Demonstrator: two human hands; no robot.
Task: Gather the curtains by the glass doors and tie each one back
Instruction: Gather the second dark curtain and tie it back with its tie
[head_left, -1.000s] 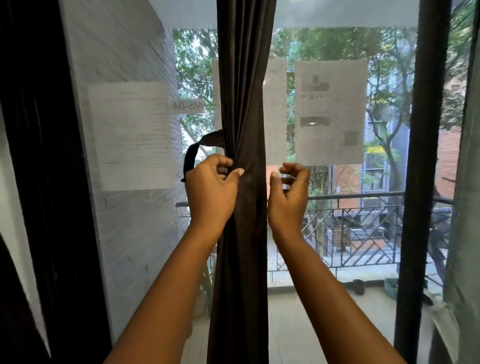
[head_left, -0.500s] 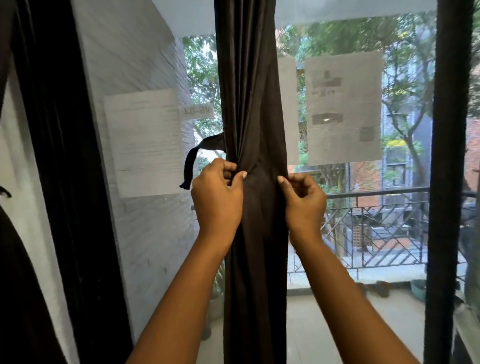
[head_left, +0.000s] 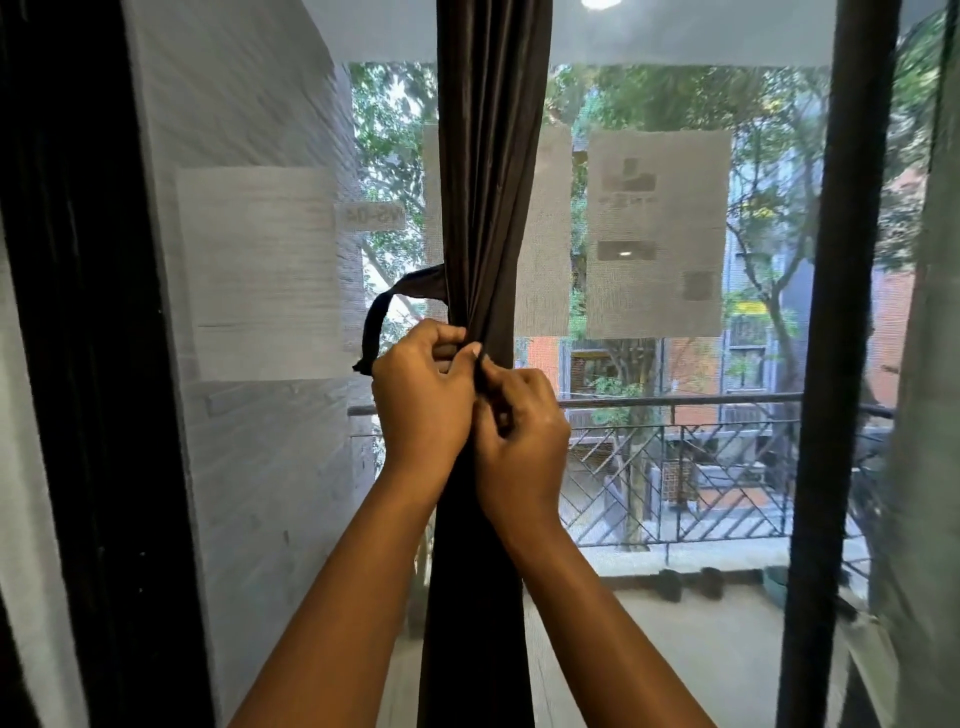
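I see the dark brown gathered fabric curtain (head_left: 488, 208) hanging as 1 bunched column in front of the glass door (head_left: 675, 467), centre frame, with a dark fabric tie-back strap (head_left: 387, 306) looping out from its left side. Left hand (head_left: 423, 400) is fisted on the curtain with thumb and fingers pinching the strap end; right hand (head_left: 522, 441) touches it, fingers curled tight on the same strip. 2 paper sheets (head_left: 654, 234) are stuck on the glass behind.
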